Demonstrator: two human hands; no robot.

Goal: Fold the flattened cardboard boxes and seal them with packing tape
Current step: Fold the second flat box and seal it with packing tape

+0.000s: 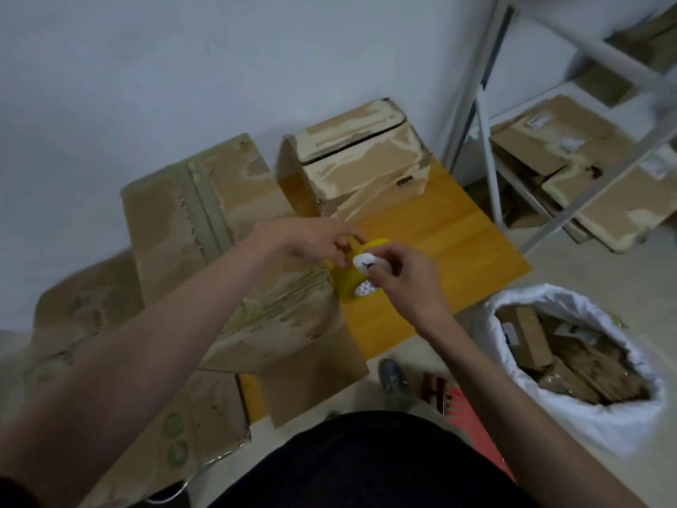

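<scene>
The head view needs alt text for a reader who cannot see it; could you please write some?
Both hands, left hand and right hand, handle a yellow tape roll above a wooden table. A large cardboard box lies at left and a smaller box stands behind. A white sack of cardboard sits on the floor at right.

Storeroom: metal shelving [487, 148] stacked with cardboard [586, 166], sack [513, 324] of scraps.

I see both hands meet over the wooden desk [458, 247]: the right hand [406, 280] grips a yellow tape dispenser [351, 284], the left hand [311, 240] pinches at its top. 1 folded box [359, 166] stands behind; flattened boxes [205, 221] lie left; a white sack [604, 430] of cardboard sits right.
</scene>
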